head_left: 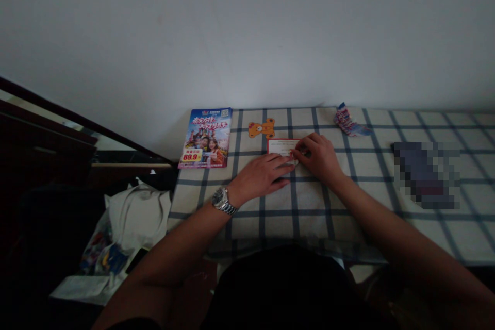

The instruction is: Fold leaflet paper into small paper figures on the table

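A small white card (281, 147) with a red edge and printed lines lies on the checked cloth in front of me. My left hand (266, 174) rests flat over its lower edge, fingers stretched out to the right. At the card's right end, my right hand (317, 159) has thumb and forefinger pinched together. A tiny reddish-white bit shows at those fingertips; whether it is the card's corner or a separate piece is unclear. Just above the card is a brown teddy bear figure (262, 128), lying flat on the cloth.
A stack of colourful flyers (207, 139) stands out at the left by the wall. Crumpled printed paper (348, 122) lies to the right of the bear. Farther right is a blurred-out dark object (425, 175). Bags (139, 211) sit below the bed's left edge.
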The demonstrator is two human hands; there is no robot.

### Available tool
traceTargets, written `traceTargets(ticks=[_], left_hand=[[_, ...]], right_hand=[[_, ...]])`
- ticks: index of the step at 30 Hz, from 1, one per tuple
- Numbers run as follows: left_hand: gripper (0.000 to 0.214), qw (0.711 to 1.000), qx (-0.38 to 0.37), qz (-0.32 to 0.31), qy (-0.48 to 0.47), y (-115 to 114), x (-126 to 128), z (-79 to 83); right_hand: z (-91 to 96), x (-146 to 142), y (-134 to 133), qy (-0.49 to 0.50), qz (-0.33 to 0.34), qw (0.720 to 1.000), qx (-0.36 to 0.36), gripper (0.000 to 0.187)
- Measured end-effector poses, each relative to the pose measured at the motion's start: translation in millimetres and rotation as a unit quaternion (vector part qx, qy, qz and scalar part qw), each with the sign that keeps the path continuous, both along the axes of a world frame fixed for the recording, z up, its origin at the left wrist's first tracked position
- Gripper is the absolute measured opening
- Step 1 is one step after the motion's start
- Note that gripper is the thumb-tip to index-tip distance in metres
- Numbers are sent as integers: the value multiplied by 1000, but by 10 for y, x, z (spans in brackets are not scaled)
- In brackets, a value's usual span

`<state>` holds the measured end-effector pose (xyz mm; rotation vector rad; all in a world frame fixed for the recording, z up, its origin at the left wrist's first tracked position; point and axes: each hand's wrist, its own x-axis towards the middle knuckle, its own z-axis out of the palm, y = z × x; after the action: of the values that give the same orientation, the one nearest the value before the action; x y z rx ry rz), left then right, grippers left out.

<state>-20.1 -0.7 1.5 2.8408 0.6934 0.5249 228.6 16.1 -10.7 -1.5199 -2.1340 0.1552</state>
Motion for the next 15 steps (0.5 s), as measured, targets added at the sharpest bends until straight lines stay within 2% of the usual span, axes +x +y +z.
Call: traceTargets(ticks=[10,12,15], left_hand=[[42,1000,-15,15,1,-9,7,16],[42,1000,-14,17,2,-9,9,13],[41,1000,-14,16,7,-8,12,11]], right_hand=[[87,18,-51,-24,21,999,20,18],[128,42,-110,-24,52,998,41,20],[156,83,-218,-19,132,990,47,22]])
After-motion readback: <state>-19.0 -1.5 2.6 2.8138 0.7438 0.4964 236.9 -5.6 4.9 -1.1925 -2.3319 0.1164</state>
